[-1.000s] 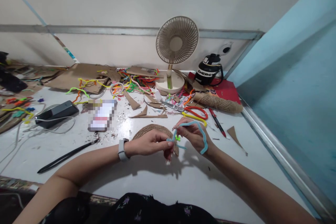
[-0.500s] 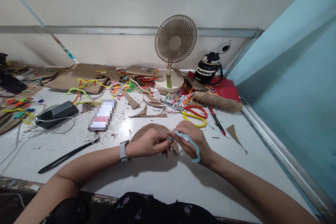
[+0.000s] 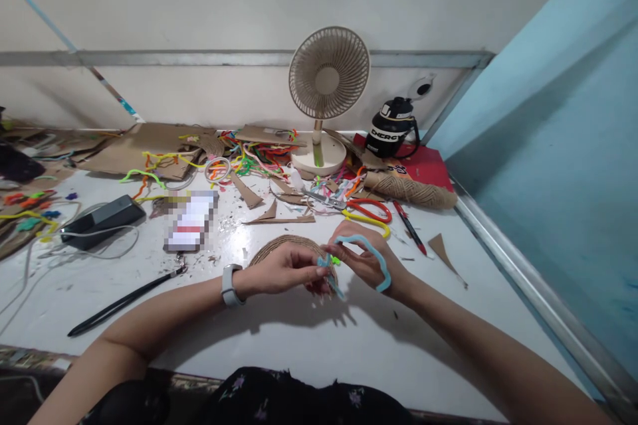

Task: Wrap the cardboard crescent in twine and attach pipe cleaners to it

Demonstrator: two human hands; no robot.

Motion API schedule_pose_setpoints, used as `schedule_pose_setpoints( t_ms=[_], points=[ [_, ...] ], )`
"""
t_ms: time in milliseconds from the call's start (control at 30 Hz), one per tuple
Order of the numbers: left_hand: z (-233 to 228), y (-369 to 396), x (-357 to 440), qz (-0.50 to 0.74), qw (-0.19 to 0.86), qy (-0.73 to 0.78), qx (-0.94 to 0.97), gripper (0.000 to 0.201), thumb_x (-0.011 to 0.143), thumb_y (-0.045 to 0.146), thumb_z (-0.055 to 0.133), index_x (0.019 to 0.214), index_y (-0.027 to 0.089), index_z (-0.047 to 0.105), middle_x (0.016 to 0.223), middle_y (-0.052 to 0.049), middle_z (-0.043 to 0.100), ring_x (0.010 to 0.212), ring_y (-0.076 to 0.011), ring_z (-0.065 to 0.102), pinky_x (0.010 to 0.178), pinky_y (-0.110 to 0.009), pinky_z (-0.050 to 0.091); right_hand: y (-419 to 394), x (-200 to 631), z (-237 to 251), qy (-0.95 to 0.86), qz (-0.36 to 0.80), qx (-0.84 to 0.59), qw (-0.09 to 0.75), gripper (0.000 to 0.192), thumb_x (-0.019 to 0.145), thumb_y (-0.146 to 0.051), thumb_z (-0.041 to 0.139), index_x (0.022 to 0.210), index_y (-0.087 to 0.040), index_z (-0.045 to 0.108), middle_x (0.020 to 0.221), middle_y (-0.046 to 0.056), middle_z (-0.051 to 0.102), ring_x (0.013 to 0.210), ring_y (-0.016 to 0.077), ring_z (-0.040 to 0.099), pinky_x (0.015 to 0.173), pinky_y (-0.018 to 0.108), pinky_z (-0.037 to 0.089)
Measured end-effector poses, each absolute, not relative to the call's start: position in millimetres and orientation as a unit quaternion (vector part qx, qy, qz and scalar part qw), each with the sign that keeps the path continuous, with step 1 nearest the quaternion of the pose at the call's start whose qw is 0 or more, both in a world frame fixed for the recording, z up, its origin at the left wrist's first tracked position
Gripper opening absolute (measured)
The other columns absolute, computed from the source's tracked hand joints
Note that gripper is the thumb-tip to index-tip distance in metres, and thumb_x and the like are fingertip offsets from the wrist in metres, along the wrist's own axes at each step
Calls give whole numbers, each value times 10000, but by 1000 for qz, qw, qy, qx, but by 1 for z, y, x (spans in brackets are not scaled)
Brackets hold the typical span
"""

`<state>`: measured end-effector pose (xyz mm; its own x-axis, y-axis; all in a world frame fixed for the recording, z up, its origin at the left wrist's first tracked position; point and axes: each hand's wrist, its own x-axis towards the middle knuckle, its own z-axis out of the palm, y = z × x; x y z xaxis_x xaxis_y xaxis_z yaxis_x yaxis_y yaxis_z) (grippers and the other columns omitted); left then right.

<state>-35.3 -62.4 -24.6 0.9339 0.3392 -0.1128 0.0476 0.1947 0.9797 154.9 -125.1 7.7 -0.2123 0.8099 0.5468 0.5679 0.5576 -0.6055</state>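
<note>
A light blue pipe cleaner (image 3: 379, 257) runs between my hands, and its long free part curves over the back of my right hand (image 3: 362, 254). My right fingers pinch it close to a small twisted bit. My left hand (image 3: 292, 269), with a watch (image 3: 230, 285) on its wrist, is closed on the twisted blue end. A bit of bright green (image 3: 335, 261) shows beside the right fingertips. Under and behind my left hand lies a curved band wound with brown twine (image 3: 279, 245), partly covered by the hand.
Scissors (image 3: 369, 210) with red and yellow handles lie beyond my hands, near a red pen (image 3: 409, 228) and a twine roll (image 3: 411, 190). Behind stand a fan (image 3: 329, 73) and a black bottle (image 3: 391, 129). Leftward are a phone (image 3: 192, 220), a strap (image 3: 124, 300) and a black device (image 3: 103, 221).
My hands have drawn slightly apart, so the twisted blue end and the green bit now show between them. The pipe cleaner's free part has swung a little to the right.
</note>
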Motion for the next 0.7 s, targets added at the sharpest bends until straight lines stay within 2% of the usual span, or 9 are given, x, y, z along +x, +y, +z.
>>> schedule_pose_setpoints(
  t_ms=[233,367,500,700],
  points=[
    [-22,-63,-36,80,794,165,579,386,778,458,721,893,91,681,770,-96,725,676,-129,684,662,-221,544,-123,159,7,-788,226,-415,395,394,930,-491,495,734,-172,619,693,30,582,654,129,530,630,260,431],
    [-21,-63,-37,55,804,152,572,373,785,449,719,869,92,654,825,-119,737,702,-150,700,643,-235,559,-123,160,9,-786,257,-410,385,424,932,-521,466,734,-177,616,698,31,575,653,129,526,620,259,430],
    [-23,-62,-35,41,793,150,588,386,805,464,693,921,98,650,888,-135,741,779,-168,712,652,-239,566,-121,160,7,-795,229,-403,392,414,946,-494,460,735,-177,622,687,35,584,661,137,535,628,266,433],
    [-28,-64,-33,79,770,157,614,414,830,497,647,929,95,648,886,-137,739,756,-164,707,673,-254,568,-123,159,1,-824,129,-406,374,370,973,-392,453,759,-162,647,720,57,616,688,148,553,650,279,430]
  ],
)
